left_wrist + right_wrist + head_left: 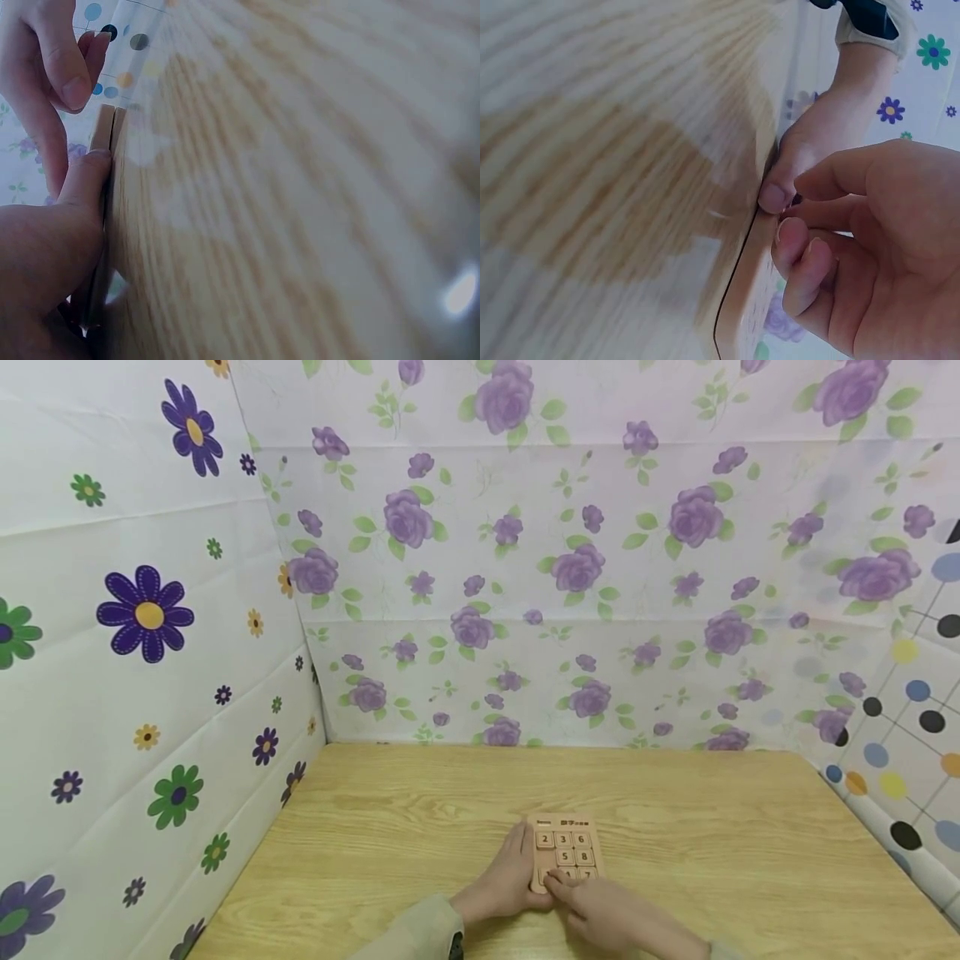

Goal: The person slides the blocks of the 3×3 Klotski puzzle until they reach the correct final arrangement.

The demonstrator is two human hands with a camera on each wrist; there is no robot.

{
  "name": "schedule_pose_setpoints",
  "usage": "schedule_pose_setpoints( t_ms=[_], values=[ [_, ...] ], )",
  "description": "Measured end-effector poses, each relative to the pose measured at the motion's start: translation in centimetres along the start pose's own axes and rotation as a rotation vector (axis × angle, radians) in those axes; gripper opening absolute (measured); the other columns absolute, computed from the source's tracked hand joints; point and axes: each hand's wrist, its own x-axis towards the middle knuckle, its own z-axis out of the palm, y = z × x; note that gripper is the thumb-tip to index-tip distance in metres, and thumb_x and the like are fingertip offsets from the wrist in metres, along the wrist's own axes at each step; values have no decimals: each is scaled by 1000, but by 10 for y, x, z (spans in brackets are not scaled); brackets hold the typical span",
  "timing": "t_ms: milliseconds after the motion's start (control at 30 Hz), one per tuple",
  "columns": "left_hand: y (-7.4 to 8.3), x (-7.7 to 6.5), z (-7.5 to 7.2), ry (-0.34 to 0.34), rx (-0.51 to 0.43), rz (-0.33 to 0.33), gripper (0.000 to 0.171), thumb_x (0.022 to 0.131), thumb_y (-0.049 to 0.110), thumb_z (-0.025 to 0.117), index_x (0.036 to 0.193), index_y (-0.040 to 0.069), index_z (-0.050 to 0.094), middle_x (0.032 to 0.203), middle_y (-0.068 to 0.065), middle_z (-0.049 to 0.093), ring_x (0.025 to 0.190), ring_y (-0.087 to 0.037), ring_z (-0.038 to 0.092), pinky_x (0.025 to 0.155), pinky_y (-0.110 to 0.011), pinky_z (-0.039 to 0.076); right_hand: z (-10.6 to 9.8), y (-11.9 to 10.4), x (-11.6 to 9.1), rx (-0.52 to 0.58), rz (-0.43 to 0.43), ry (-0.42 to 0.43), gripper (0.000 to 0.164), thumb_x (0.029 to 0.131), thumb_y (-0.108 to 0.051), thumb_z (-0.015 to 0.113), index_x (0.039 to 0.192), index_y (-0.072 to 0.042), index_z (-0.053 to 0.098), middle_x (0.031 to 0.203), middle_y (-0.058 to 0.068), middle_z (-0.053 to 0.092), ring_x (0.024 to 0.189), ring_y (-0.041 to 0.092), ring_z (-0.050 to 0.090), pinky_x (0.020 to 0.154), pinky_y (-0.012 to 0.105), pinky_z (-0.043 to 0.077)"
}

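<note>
A wooden number slide puzzle [581, 828] lies flat on the table, with 2, 3, 6 in its far row and 5, 8 in the middle row. The middle row's left spot is bare. My left hand [513, 872] holds the board at its near left corner, fingers along the left side, thumb on the near edge. Over the near row is my right hand [603, 910], a fingertip on the left tile; the fingers partly hide that row. The right wrist view shows its other fingers [810, 270] loosely bent, holding nothing.
The wood-grain table [375, 827] extends around the board. Behind it hangs a cloth with purple roses [577, 568]. A daisy-print cloth [150, 693] flanks the left side, a dotted cloth [915, 743] the right.
</note>
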Motion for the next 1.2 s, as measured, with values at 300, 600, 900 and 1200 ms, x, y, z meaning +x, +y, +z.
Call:
schedule_pose_setpoints(
  t_ms=[300, 600, 900, 1200],
  values=[
    [-2, 1, 1, 35, -49, 9, 120, 77, 64, 68, 147, -17, 14, 153, -36, 18, 146, -43, 20, 121, -46, 24, -6, 7, 7, -49, -39, 6, 48, 96, -21, 51, 141, -4, 48, 146, 18, 47, 127, 32, 54, 105, 46, 47],
    [-1, 0, 0, 24, -83, -10, 122, 76, 65, 69, 148, -15, 12, 155, -35, 15, 146, -42, 18, 121, -46, 24, -8, 12, 14, -48, -3, 56, 48, 95, -20, 54, 139, 0, 50, 143, 21, 49, 75, 18, 65, 80, 38, 58],
    [-1, -1, 0, 3, -59, -8, 119, 78, 66, 66, 148, -15, 13, 155, -34, 14, 147, -41, 17, 121, -46, 24, -7, 16, 25, -14, 1, 46, 48, 96, -16, 53, 140, 0, 48, 145, 22, 47, 114, 32, 62, 96, 45, 53],
    [-1, 0, 1, -4, -60, -30, 119, 77, 65, 68, 149, -13, 13, 156, -33, 15, 147, -40, 18, 121, -44, 24, -8, 22, 32, -24, 31, 26, 49, 96, -17, 54, 141, 0, 47, 145, 24, 46, 101, 29, 67, 88, 43, 56]
  ],
)
